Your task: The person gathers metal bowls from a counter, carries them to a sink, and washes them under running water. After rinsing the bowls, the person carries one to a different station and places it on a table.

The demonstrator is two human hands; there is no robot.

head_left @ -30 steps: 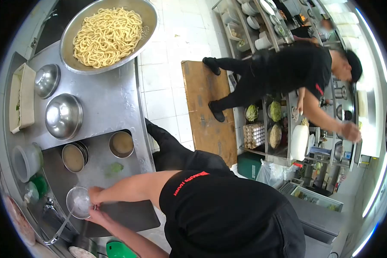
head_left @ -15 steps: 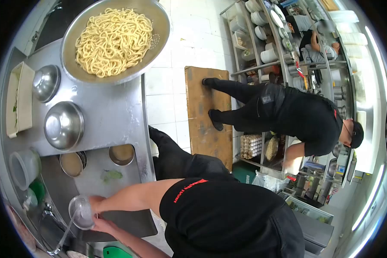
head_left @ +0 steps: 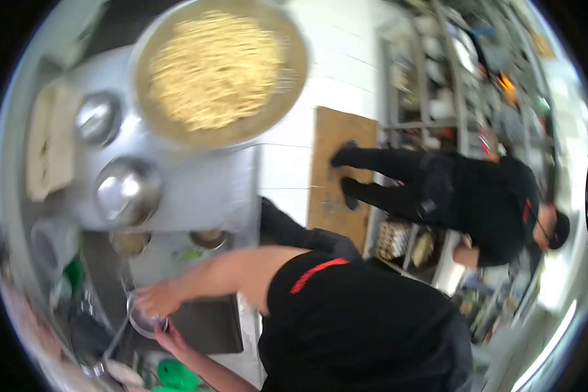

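A small round bowl (head_left: 142, 325), pale and blurred, is over the sink (head_left: 209, 320) beside the tap spout (head_left: 116, 341). My left hand (head_left: 166, 333) grips its rim from the near side. My right hand (head_left: 158, 298) reaches over the bowl's far edge, its fingers pointing toward the tap side. Blur hides whether those fingers hold anything. A round pot of cloudy liquid (head_left: 129, 242) and another pot (head_left: 208, 239) stand in the sink, with a bit of green leaf (head_left: 188, 253) near them.
A large colander of noodles (head_left: 294, 85) looms close at the top. Upturned metal bowls (head_left: 129, 191) and a long white tub (head_left: 49, 147) are on the steel counter (head_left: 202, 189). A co-worker in black (head_left: 483, 202) stands by shelves (head_left: 460, 124). Something green (head_left: 176, 374) lies at the bottom.
The whole view has shifted, with most things now further right and blurred. My right hand has moved from the bowl's side to over its edge; my left hand stays at the rim.
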